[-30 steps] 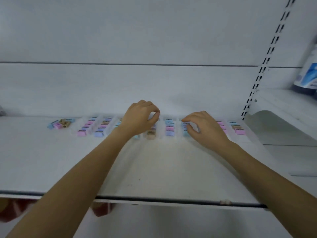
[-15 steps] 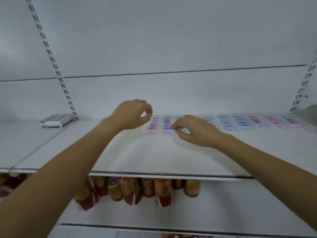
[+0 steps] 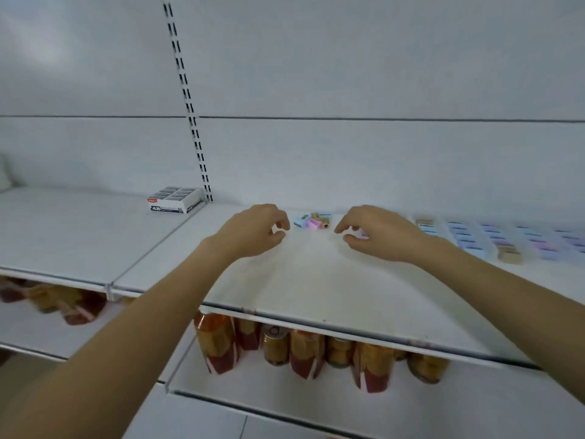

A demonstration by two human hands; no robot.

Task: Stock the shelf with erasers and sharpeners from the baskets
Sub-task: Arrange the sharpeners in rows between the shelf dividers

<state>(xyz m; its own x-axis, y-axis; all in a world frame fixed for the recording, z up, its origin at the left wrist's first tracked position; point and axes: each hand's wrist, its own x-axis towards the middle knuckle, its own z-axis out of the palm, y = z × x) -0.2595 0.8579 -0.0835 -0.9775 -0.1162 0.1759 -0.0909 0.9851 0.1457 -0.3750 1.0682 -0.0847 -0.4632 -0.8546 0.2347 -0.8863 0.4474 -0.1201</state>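
A small loose pile of pastel sharpeners (image 3: pixel 312 221) lies at the back of the white shelf (image 3: pixel 316 289), between my two hands. My left hand (image 3: pixel 253 231) hovers just left of the pile, fingers loosely curled, holding nothing. My right hand (image 3: pixel 376 232) hovers just right of it, fingers loosely curled, and partly hides a pink piece (image 3: pixel 362 235) beneath it. Rows of pastel erasers and sharpeners (image 3: pixel 506 239) line the shelf further right, blurred. No basket is in view.
A box of erasers marked 4B (image 3: pixel 175 200) stands at the back of the neighbouring shelf on the left, beside the slotted upright (image 3: pixel 190 106). Jars and red-gold packs (image 3: pixel 304 350) fill the shelf below. The front edge of the shelf runs across at mid height.
My view has swung left along the shelf. Both hands have moved left from the ordered rows to the loose pile, and the left hand's fingers have loosened.
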